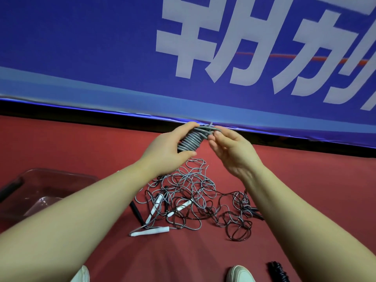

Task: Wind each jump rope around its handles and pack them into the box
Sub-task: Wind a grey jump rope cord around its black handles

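- Jump rope (191, 140), grey, was held up at the centre of the frame, wound in tight turns into a stubby coil. We could not see the handles under the turns.
- Left hand (168, 148) gripped the coil, fingers curled over its far end and thumb under its near end.
- Right hand (234, 153) sat just beside the coil on its right, fingers bent, pinching loose grey strands at the coil's upper end.
- Both forearms were bare and ran in from the lower corners of the frame.
- Below the hands, a tangle of ropes (195, 198) lay on the red floor (305, 190), grey and dark cords looped through one another.
- We logged three white handles (150, 231) in the tangle, and a black handle (136, 212) at its left edge.
- Clear plastic box (61, 174) stood at the lower left, partly behind the left forearm and well apart from the coil. We could not tell what it held.
- Dark wound bundle (278, 271) lay at the bottom right, next to a white shoe (240, 274).
- Blue banner (101, 58) with large white characters filled the upper half.
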Motion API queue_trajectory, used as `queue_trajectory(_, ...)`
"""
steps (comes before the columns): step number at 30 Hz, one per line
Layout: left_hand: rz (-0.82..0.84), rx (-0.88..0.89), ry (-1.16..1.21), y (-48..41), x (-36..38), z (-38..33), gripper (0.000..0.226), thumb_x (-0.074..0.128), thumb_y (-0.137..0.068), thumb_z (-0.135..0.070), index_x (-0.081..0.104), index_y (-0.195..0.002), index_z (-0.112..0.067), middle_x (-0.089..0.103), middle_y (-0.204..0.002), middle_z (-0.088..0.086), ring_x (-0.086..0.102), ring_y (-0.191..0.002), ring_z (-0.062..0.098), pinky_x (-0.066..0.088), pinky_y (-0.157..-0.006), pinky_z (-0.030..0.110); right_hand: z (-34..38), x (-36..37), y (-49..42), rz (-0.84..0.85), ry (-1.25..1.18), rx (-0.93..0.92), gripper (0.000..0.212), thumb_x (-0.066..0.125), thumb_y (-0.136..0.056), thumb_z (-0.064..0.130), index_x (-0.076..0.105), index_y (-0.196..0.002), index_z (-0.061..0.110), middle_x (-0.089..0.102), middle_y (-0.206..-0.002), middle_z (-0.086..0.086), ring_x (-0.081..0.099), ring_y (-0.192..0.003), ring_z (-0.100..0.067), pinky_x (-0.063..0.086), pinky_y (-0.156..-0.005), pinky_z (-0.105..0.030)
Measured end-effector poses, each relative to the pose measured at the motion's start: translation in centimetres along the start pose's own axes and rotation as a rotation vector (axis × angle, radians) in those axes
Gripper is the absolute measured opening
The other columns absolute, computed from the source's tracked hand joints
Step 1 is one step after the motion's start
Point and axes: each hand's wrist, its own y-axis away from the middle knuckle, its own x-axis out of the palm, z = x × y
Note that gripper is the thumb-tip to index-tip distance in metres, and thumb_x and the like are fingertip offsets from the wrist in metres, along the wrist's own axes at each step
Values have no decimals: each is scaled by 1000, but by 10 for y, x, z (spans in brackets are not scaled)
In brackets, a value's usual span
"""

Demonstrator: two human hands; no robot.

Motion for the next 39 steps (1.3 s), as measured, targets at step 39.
queue_trajectory(39, -86, 46, 8, 1, -1, -26, 59, 66, -81, -28, 41, -134, -37, 61, -88, -18, 62, -81, 13, 51, -80, 33, 37, 3, 0, 44, 403, 29, 15, 58, -90, 6, 58, -76, 8, 57, -48, 6, 52, -41, -1, 48, -47, -12)
